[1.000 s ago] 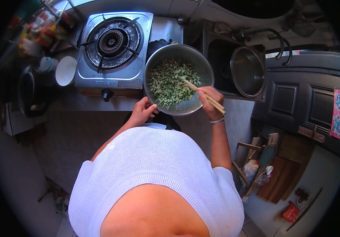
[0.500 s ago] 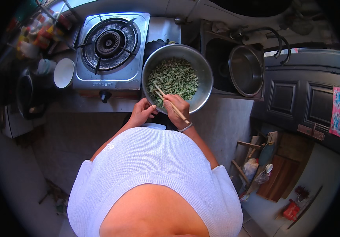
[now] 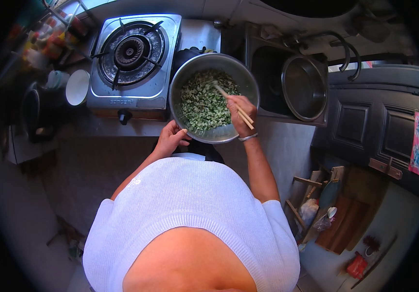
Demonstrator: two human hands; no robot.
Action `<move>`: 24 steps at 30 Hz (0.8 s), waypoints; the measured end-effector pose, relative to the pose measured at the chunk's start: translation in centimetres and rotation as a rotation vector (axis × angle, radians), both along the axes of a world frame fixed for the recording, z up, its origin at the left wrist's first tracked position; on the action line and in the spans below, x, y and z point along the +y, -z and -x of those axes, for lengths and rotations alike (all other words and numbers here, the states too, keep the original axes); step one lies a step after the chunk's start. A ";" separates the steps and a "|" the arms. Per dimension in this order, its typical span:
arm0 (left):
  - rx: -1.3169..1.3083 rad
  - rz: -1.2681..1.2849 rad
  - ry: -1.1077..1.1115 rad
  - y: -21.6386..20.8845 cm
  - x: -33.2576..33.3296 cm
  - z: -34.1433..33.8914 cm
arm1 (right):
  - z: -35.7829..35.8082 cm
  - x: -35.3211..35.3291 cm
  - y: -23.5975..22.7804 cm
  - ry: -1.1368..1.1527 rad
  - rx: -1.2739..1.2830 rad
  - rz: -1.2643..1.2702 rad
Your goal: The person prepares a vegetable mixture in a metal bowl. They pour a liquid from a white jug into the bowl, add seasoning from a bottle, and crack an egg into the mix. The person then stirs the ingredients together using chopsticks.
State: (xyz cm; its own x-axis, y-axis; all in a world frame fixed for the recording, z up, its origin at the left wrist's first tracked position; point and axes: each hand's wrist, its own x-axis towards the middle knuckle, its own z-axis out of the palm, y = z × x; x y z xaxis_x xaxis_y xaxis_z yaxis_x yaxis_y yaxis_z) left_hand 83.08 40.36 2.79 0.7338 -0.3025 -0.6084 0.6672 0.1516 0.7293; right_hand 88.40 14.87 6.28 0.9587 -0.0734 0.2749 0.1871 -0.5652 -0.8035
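A large metal bowl [image 3: 246, 78] holds a loose mix of finely chopped greens [image 3: 207, 104]. In my right hand [image 3: 243, 113] are wooden chopsticks [image 3: 222, 91], gripped over the bowl's right side. Their tips reach into the far part of the greens and look smeared by motion. My left hand [image 3: 171, 137] pinches the near-left rim of the bowl, thumb against the metal and the other fingers curled below.
Left of the bowl stands a gas stove [image 3: 130, 100] with a bare burner. A white bowl [image 3: 77, 87] sits farther left. To the right, a metal basin [image 3: 304, 90] rests in the sink [image 3: 263, 68] under a curved faucet [image 3: 350, 53]. Dark cabinet doors [image 3: 348, 121] lie beyond.
My right hand has swung right and away from me with the chopsticks, whose tips went from the greens' near left to their far part. The left hand stays at the rim.
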 end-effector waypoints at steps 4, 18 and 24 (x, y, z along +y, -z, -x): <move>0.032 -0.023 -0.093 -0.3 -0.7 0.8 | 1.7 -2.7 -2.8 -0.470 0.249 -0.107; 0.051 0.018 -0.122 -0.9 -1.4 1.8 | 2.9 -4.7 -3.2 -0.191 0.062 0.168; 0.056 0.102 -0.087 -0.2 -2.1 1.9 | 6.6 3.1 -1.4 0.182 0.352 -0.456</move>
State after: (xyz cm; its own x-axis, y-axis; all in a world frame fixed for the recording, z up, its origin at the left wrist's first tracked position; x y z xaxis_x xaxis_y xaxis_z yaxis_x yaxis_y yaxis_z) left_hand 81.19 38.30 3.00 0.7256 -0.3012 -0.6187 0.6876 0.2819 0.6692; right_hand 81.84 18.00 7.68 0.9473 -0.2808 -0.1541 -0.2013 -0.1476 -0.9684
